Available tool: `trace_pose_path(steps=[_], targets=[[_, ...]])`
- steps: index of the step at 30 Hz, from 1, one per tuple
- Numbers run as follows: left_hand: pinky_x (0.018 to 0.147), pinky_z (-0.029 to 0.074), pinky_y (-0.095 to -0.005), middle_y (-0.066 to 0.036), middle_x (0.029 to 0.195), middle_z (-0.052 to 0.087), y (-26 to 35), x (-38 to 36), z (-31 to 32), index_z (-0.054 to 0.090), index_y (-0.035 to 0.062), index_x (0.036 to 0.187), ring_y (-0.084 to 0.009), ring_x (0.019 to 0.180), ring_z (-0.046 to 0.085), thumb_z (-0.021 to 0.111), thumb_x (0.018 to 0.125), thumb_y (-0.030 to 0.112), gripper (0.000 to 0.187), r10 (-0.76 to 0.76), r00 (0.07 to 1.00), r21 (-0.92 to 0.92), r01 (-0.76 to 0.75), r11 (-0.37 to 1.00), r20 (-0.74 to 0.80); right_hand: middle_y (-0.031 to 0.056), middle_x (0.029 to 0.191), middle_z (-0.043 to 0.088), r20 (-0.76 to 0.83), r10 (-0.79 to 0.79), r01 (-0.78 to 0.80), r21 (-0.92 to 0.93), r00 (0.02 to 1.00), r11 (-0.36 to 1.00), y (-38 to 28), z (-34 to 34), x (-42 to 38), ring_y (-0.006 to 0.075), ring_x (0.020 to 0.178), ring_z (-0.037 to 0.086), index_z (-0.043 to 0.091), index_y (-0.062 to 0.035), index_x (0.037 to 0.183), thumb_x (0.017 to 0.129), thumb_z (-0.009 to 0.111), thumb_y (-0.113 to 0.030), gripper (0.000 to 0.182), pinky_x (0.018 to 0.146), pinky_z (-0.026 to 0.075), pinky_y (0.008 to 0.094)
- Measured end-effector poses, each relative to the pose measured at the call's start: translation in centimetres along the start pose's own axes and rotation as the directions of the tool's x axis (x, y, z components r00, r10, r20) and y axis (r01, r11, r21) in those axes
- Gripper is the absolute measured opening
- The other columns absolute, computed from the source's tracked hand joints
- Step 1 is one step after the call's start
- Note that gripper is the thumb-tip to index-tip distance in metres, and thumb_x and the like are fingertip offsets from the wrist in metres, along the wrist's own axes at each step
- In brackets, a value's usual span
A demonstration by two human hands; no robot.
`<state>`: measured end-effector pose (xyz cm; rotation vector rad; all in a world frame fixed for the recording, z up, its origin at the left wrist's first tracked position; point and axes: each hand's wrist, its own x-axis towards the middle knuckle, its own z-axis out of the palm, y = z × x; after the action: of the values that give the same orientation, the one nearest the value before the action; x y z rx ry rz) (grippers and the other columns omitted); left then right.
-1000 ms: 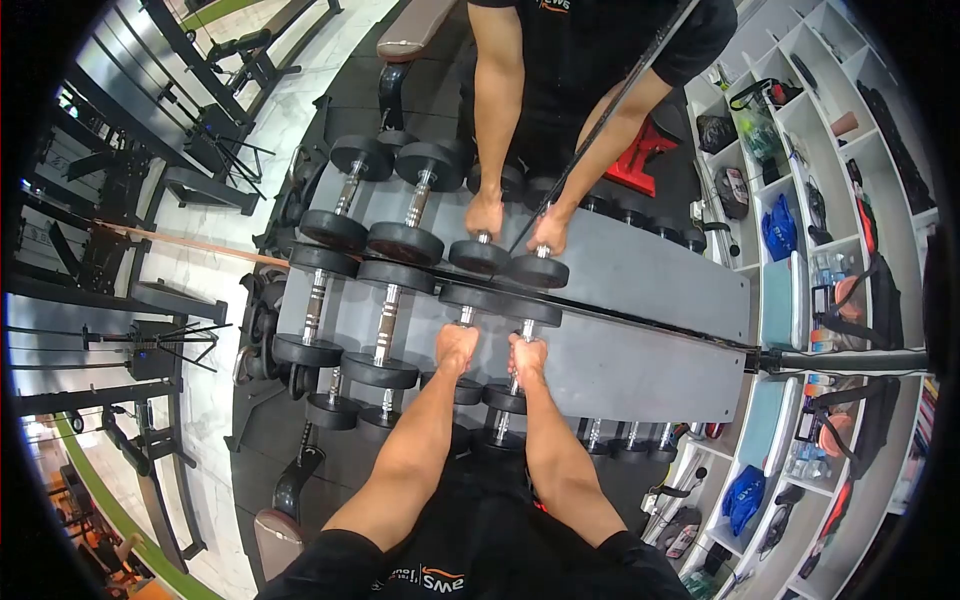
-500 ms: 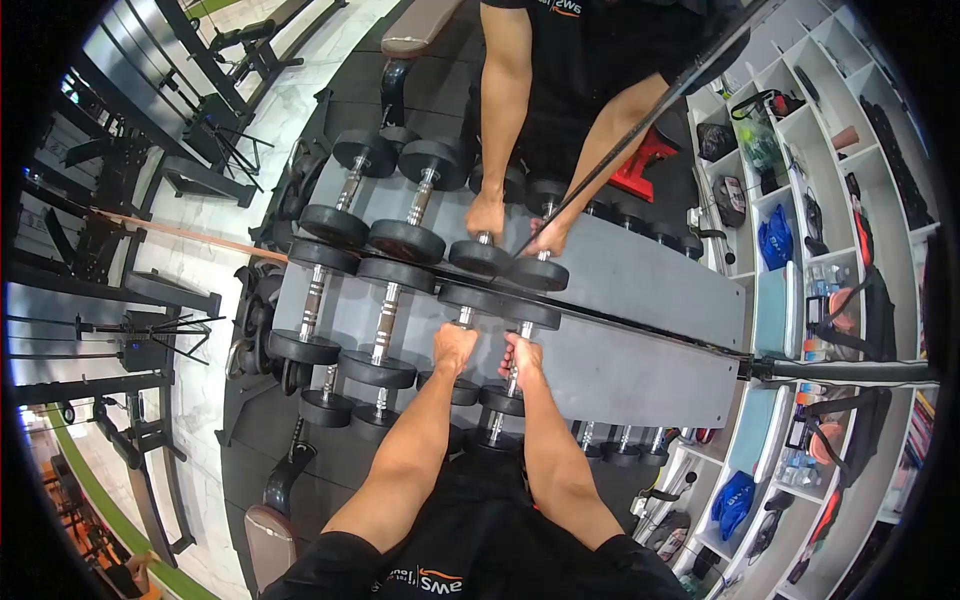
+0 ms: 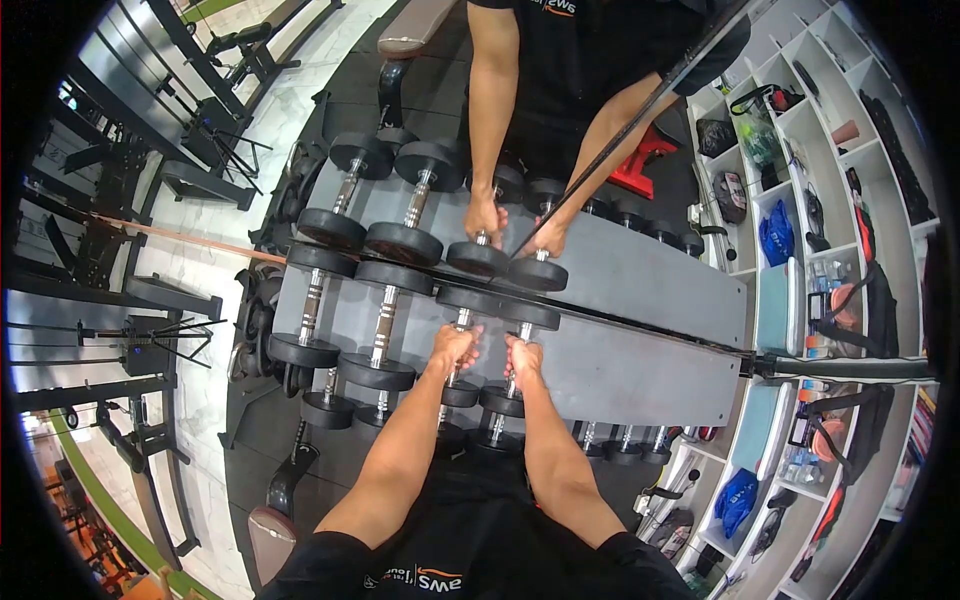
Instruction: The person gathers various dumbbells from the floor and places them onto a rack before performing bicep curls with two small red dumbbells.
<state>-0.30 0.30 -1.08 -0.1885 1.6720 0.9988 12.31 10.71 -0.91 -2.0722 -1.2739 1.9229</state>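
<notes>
My left hand [image 3: 456, 346] is around the chrome handle of a black round-headed dumbbell [image 3: 470, 299], its fingers showing loosely curled on the inner side. Close by on the right, my right hand [image 3: 525, 354] has its fingers curled round the handle of a second dumbbell [image 3: 530, 316]. Both dumbbells lie on the grey rack shelf [image 3: 620, 370], their far heads near the mirror and side by side. Palms and parts of both handles are hidden.
Two more dumbbells [image 3: 384, 325] lie left on the shelf, with several others on a lower level [image 3: 625, 447]. A mirror [image 3: 640, 275] behind the shelf reflects my arms and the weights. White cubbies [image 3: 760, 430] with bags stand right, a padded bench [image 3: 272, 530] at lower left.
My left hand has loosened and turned, so its fingers now show on the right side of the handle. My right hand and both dumbbells stay nearly in place.
</notes>
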Motion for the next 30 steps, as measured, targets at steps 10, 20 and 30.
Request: trace_pose_path(steps=[10,20,30], targets=[[0.047,0.053,-0.0335,-0.013,0.069,0.067,0.8,-1.0,-0.4,0.060,0.0014,0.080,-0.0212,0.053,0.065,0.072,0.086,0.041,0.042,-0.065,0.986,-0.108,0.082,0.991,0.151,0.0070,0.054,0.052,-0.037,-0.011,0.011,0.005,0.999,1.000,0.7,0.2,1.2,0.0179,0.040,0.048,0.056,-0.0009,0.063,0.081,0.068,-0.019,0.028,0.036,0.038,0.0357],[0.037,0.039,-0.0326,-0.002,0.052,0.048,0.3,-0.8,-0.3,0.053,0.0058,0.065,-0.0146,0.038,0.044,0.074,0.084,0.044,0.048,0.022,0.998,-0.033,-0.020,0.999,0.055,0.0066,0.052,0.050,-0.020,0.008,-0.008,0.038,1.000,0.999,0.5,0.2,0.9,0.0173,0.039,0.046,0.053,-0.0019,0.062,0.080,0.066,-0.016,0.026,0.036,0.036,0.0352],[0.035,0.034,-0.0337,-0.003,0.048,0.044,0.2,-0.7,0.2,0.050,0.0054,0.063,-0.0137,0.034,0.039,0.067,0.084,0.023,0.032,0.003,1.000,-0.114,-0.005,0.993,-0.015,0.0051,0.051,0.047,-0.030,0.001,0.000,0.042,1.000,0.999,0.5,0.3,0.9,0.0176,0.038,0.044,0.052,-0.0027,0.062,0.080,0.064,-0.014,0.024,0.035,0.035,0.0356]])
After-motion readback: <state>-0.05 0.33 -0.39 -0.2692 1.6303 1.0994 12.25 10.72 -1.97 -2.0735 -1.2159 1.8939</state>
